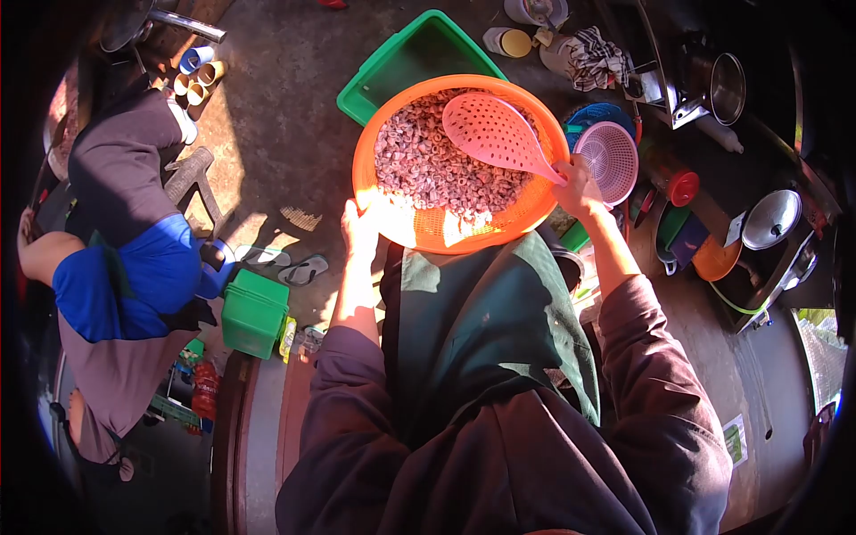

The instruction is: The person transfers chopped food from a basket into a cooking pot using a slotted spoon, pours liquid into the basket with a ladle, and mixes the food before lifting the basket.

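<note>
An orange colander basket (364, 165) sits in front of me, filled with many small purplish-pink chopped pieces (415, 156) whose kind I cannot make out. My left hand (360, 230) is closed on its lower left rim, in bright sunlight. At the right rim, my right hand (580, 189) is wrapped round the handle of a pink perforated skimmer (489, 129). The skimmer's bowl lies over the pieces, holes facing up. Whether the right fingers also grip the basket rim is hidden. Behind the basket, partly covered by it, is a green rectangular tub (437, 45).
A person in a blue top (147, 276) sits at the left. A green lidded box (254, 312) and sandals (303, 269) lie nearby. Right of the basket are a pink strainer (608, 162), a red-lidded jar (683, 189) and pot lids (772, 219). Cups (196, 61) stand at the upper left.
</note>
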